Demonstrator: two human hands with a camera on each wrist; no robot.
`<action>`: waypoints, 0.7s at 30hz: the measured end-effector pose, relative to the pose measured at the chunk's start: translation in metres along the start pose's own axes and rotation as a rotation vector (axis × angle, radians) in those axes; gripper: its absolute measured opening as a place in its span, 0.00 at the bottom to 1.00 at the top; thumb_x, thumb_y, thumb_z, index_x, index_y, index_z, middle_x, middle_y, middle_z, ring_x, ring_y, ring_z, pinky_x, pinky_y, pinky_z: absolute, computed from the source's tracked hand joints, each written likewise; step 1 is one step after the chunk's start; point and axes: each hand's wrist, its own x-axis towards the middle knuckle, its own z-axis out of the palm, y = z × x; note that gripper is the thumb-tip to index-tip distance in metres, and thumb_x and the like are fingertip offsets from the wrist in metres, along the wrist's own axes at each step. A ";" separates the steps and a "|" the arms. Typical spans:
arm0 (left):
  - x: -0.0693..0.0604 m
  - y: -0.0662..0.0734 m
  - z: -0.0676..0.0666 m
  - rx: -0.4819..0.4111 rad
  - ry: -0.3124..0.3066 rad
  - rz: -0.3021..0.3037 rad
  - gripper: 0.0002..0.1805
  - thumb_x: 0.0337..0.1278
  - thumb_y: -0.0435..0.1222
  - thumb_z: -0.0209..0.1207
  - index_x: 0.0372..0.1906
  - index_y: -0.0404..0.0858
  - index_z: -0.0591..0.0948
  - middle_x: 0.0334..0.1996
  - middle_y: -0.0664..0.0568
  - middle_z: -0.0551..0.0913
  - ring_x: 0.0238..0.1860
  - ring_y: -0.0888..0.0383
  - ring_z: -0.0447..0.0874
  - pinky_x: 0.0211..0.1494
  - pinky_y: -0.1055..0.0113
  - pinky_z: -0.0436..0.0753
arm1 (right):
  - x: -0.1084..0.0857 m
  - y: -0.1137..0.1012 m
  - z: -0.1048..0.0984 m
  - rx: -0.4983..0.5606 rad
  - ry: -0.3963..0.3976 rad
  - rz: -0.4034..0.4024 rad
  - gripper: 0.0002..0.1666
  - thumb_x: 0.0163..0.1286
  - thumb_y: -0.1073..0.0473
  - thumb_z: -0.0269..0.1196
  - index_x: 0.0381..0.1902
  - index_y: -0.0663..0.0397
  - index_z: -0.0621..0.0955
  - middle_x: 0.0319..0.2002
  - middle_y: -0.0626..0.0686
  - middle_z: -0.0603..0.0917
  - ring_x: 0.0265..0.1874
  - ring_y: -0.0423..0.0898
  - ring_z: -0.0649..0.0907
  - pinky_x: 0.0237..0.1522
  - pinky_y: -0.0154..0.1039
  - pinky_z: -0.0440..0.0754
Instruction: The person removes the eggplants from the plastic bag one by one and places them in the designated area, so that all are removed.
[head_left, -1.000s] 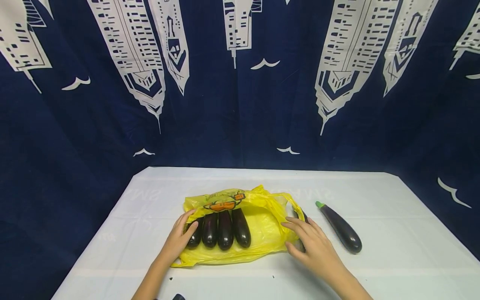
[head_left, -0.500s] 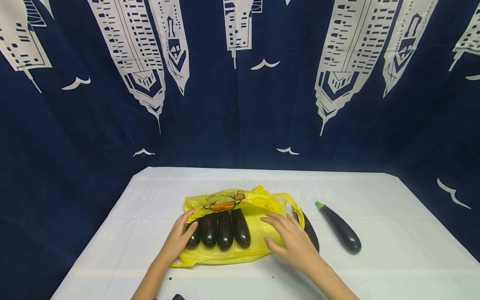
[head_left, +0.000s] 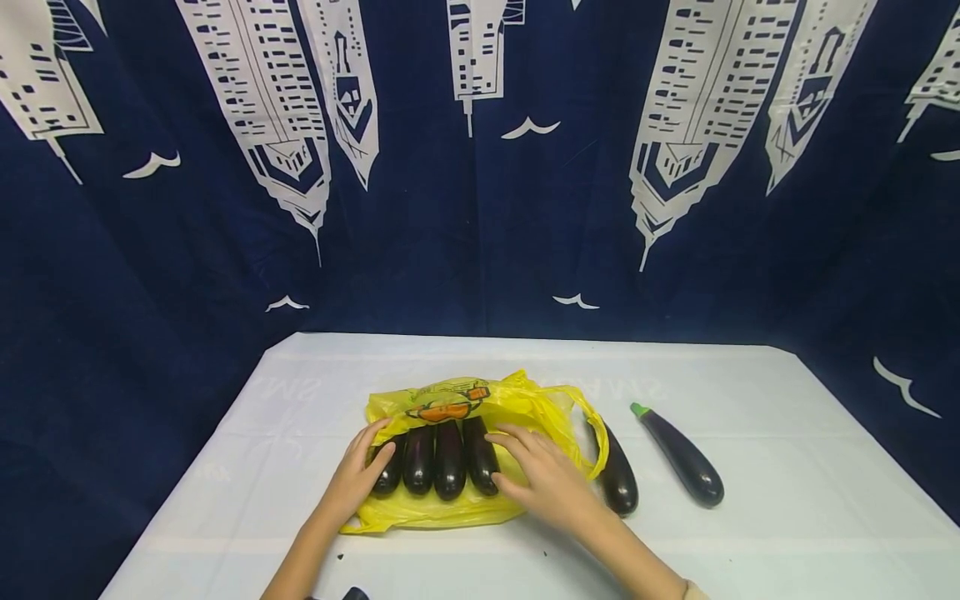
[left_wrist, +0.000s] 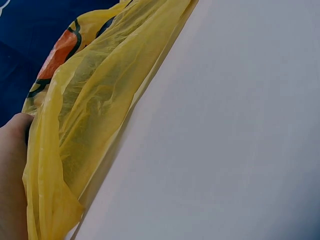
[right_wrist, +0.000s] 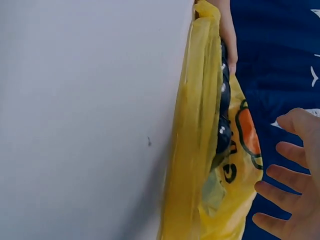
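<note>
Several dark eggplants [head_left: 450,467] lie side by side in the mouth of a yellow plastic bag [head_left: 450,517]. At the bag's left side, my left hand [head_left: 351,483] curls round its edge, thumb over the leftmost eggplant; in the left wrist view part of this hand [left_wrist: 12,165] shows beside the yellow film [left_wrist: 95,110]. My right hand [head_left: 543,479] hovers at the rightmost eggplant in the bag [head_left: 480,458], fingers spread; whether it touches is unclear in the head view. In the right wrist view those fingers [right_wrist: 290,195] are apart, holding nothing.
Two more eggplants lie on the white table [head_left: 787,467]: one beside the bag's handle loop [head_left: 621,479], one farther right with a green stem end [head_left: 686,462]. A dark blue printed cloth [head_left: 480,250] hangs behind. A small dark object [head_left: 356,594] shows at the front edge.
My right hand has moved left from the bag's right handle to the eggplants in the bag, uncovering the eggplant beside the handle. My left hand has stayed in place.
</note>
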 end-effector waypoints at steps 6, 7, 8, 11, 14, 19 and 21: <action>0.000 0.000 0.000 0.005 -0.008 -0.005 0.27 0.64 0.51 0.46 0.66 0.50 0.61 0.69 0.44 0.56 0.69 0.40 0.51 0.61 0.32 0.55 | 0.011 -0.001 0.008 0.067 -0.059 0.026 0.28 0.61 0.48 0.59 0.60 0.44 0.71 0.63 0.52 0.70 0.58 0.55 0.74 0.57 0.54 0.71; 0.000 -0.001 0.000 0.005 -0.008 -0.006 0.27 0.64 0.51 0.46 0.66 0.50 0.61 0.69 0.44 0.56 0.69 0.40 0.51 0.62 0.32 0.55 | 0.012 -0.001 0.009 0.070 -0.073 0.032 0.28 0.61 0.48 0.59 0.60 0.44 0.71 0.63 0.52 0.69 0.58 0.55 0.73 0.56 0.55 0.72; 0.000 -0.001 0.000 0.004 -0.008 -0.006 0.27 0.64 0.51 0.46 0.66 0.50 0.61 0.69 0.44 0.56 0.69 0.40 0.51 0.62 0.32 0.55 | 0.014 -0.001 0.011 0.072 -0.087 0.039 0.28 0.62 0.47 0.59 0.60 0.44 0.71 0.63 0.52 0.69 0.58 0.55 0.73 0.55 0.55 0.73; 0.000 -0.001 0.000 0.005 -0.008 -0.003 0.27 0.64 0.51 0.46 0.66 0.50 0.61 0.69 0.43 0.56 0.69 0.40 0.51 0.62 0.32 0.55 | 0.018 0.000 0.015 0.081 -0.132 0.053 0.28 0.62 0.47 0.58 0.60 0.44 0.70 0.64 0.52 0.67 0.60 0.55 0.72 0.52 0.55 0.75; -0.001 -0.001 0.000 0.002 -0.005 0.000 0.27 0.64 0.51 0.46 0.66 0.49 0.61 0.69 0.43 0.56 0.69 0.40 0.51 0.61 0.32 0.55 | 0.020 0.000 0.019 0.097 -0.172 0.059 0.29 0.62 0.47 0.58 0.61 0.45 0.69 0.66 0.52 0.65 0.61 0.55 0.70 0.47 0.55 0.77; -0.001 0.000 0.000 -0.005 -0.004 0.001 0.27 0.64 0.51 0.46 0.66 0.50 0.61 0.69 0.44 0.56 0.69 0.40 0.51 0.61 0.32 0.55 | 0.023 -0.001 0.024 0.104 -0.213 0.051 0.30 0.62 0.48 0.57 0.62 0.44 0.68 0.67 0.52 0.62 0.62 0.56 0.69 0.43 0.55 0.79; 0.000 0.000 0.000 -0.005 -0.003 0.004 0.27 0.64 0.51 0.46 0.66 0.50 0.61 0.69 0.43 0.56 0.69 0.40 0.51 0.61 0.32 0.55 | 0.023 0.000 0.027 0.105 -0.224 0.043 0.30 0.62 0.48 0.57 0.62 0.44 0.68 0.68 0.53 0.61 0.62 0.56 0.68 0.44 0.55 0.79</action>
